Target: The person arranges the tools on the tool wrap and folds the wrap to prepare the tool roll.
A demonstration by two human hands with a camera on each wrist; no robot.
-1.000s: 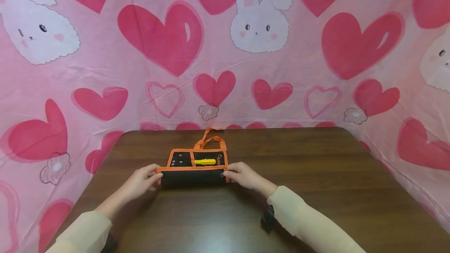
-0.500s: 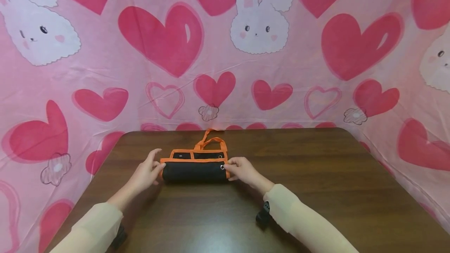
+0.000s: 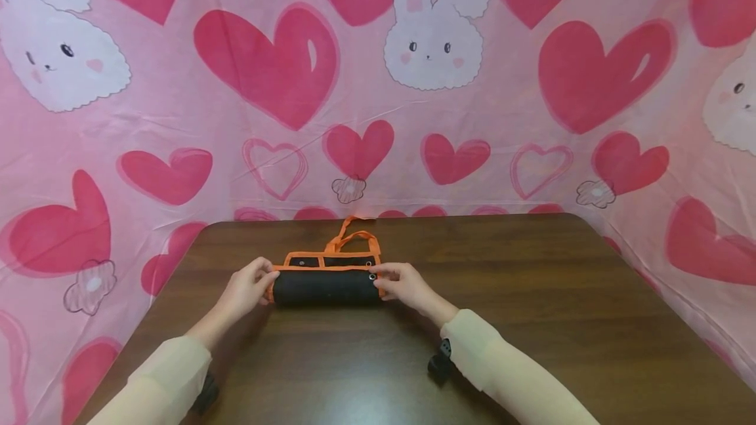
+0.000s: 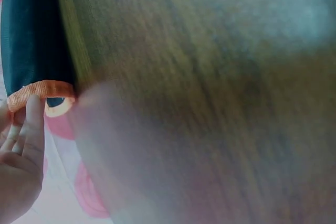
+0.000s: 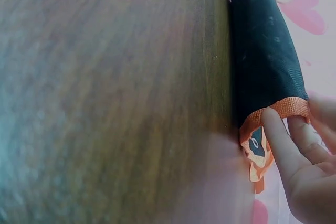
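Observation:
A black fabric tool roll [image 3: 327,287] with orange edging lies partly rolled up on the table, its rolled part nearest the person. Beyond the roll shows a narrow strip of flat pockets [image 3: 348,261], and orange handles [image 3: 360,238] trail off its far side. My left hand [image 3: 245,287] pinches the left end of the roll at the orange trim. At the opposite end, beside metal eyelets, my right hand [image 3: 409,286] holds the roll between thumb and fingers. In the right wrist view the roll's open end [image 5: 256,141] shows folded layers inside.
The dark wooden table [image 3: 502,281] stretches out on both sides and in front of the roll. Behind it hangs a pink cloth [image 3: 366,103] printed with hearts and rabbits. Dark wrist devices [image 3: 440,363] sit under the cream sleeves.
The near edge has turned over away from the person, covering a yellow handle that lay in the pockets. My left fingers lifted briefly, then closed on the end again.

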